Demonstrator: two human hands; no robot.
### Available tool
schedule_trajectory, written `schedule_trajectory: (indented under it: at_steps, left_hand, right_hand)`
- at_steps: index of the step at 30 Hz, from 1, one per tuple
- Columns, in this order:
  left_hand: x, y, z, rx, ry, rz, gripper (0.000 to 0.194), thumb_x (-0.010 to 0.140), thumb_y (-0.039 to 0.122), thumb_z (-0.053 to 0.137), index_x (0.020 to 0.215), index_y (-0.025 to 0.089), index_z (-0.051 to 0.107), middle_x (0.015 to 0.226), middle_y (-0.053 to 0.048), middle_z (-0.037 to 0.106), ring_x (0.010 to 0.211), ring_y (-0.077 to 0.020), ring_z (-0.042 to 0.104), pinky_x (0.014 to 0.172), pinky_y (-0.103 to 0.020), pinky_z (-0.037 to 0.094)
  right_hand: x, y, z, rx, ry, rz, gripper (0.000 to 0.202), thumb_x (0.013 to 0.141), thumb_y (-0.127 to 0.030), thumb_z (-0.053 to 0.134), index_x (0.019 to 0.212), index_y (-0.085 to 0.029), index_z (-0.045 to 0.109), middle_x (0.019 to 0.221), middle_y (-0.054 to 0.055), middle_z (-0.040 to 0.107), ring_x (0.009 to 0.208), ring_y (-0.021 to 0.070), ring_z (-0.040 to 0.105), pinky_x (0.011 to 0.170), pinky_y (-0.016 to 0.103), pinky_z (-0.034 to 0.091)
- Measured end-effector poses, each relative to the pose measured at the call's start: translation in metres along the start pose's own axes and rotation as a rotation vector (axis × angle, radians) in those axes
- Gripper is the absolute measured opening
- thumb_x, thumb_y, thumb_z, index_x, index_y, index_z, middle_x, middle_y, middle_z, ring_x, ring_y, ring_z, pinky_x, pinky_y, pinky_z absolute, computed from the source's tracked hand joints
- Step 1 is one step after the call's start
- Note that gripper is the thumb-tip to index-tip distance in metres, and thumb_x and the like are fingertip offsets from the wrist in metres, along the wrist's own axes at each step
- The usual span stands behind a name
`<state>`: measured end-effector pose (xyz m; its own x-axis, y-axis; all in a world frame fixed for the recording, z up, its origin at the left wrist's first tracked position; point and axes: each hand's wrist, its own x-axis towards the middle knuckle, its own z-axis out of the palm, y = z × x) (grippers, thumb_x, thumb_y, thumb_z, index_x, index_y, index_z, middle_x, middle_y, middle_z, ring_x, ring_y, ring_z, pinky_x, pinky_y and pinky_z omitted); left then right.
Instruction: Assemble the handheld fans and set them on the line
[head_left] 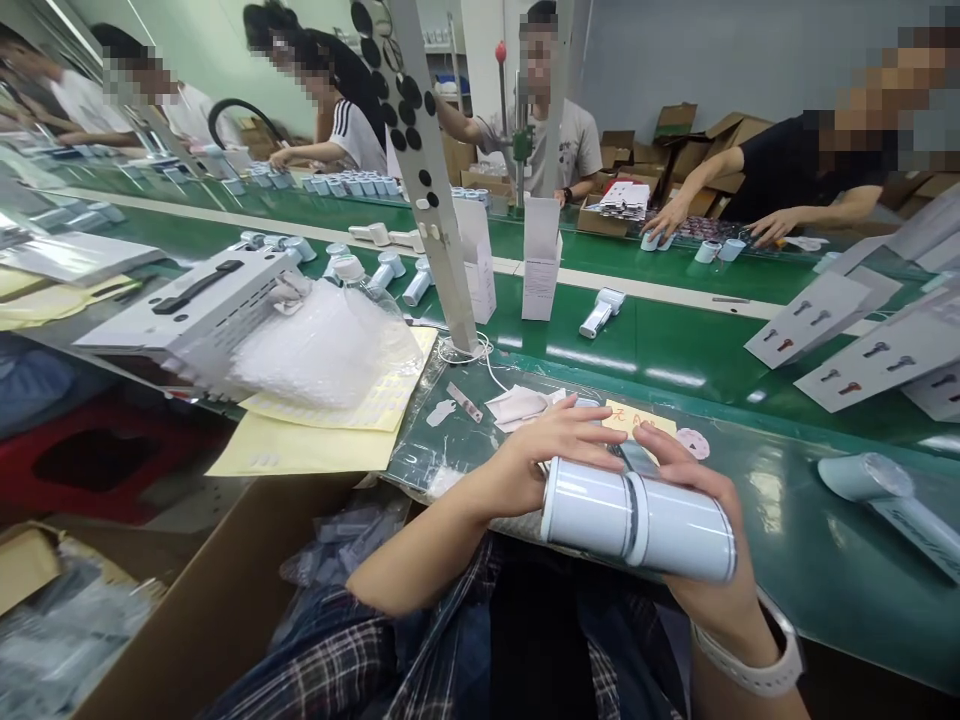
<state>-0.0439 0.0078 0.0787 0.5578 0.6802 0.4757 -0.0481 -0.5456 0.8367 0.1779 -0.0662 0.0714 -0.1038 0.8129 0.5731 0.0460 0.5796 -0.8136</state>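
Two pale blue cylindrical parts lie end to end at the table's near edge, the left cylinder point(589, 505) and the right cylinder point(684, 527), with a dark seam between them. My left hand point(559, 450) rests against the far side of the left cylinder, fingers stretched out and spread. Behind and under the right cylinder is my right hand point(705, 500), its fingers wrapped round the far side and a pale watch on the wrist. A yellow note point(637, 415) and a crumpled white paper point(521, 405) lie just beyond my hands.
A blue handheld device point(892, 500) lies at the right. Beyond are a metal post point(442, 220), white boxes point(541, 260) and another device point(601, 312) on the green line. A plastic bag point(330, 335) sits left. Several people work across the line.
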Motion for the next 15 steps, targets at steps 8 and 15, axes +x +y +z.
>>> schedule_trajectory:
  at_steps: [8, 15]
  left_hand:
    - [-0.011, 0.011, -0.003, 0.236, -0.098, 0.126, 0.030, 0.101, 0.046, 0.057, 0.111, 0.033, 0.082, 0.125, -0.009, 0.079, 0.142, -0.0282, 0.061, 0.133, -0.058, 0.022]
    - [0.006, 0.005, -0.018, 0.089, -0.012, -0.020, 0.046, 0.072, 0.067, 0.081, 0.073, 0.023, 0.069, 0.072, -0.007, 0.065, 0.073, -0.0224, 0.061, 0.098, -0.048, 0.056]
  right_hand:
    - [-0.011, 0.002, 0.001, -0.004, -0.025, -0.125, 0.040, 0.095, -0.042, 0.078, 0.132, -0.034, 0.067, 0.143, 0.007, 0.071, 0.141, 0.0330, 0.061, 0.122, 0.060, 0.043]
    - [0.000, 0.027, -0.041, -0.250, 0.032, -0.028, 0.051, 0.075, -0.038, 0.094, 0.122, -0.030, 0.076, 0.111, 0.008, 0.080, 0.099, 0.0335, 0.077, 0.082, 0.043, 0.066]
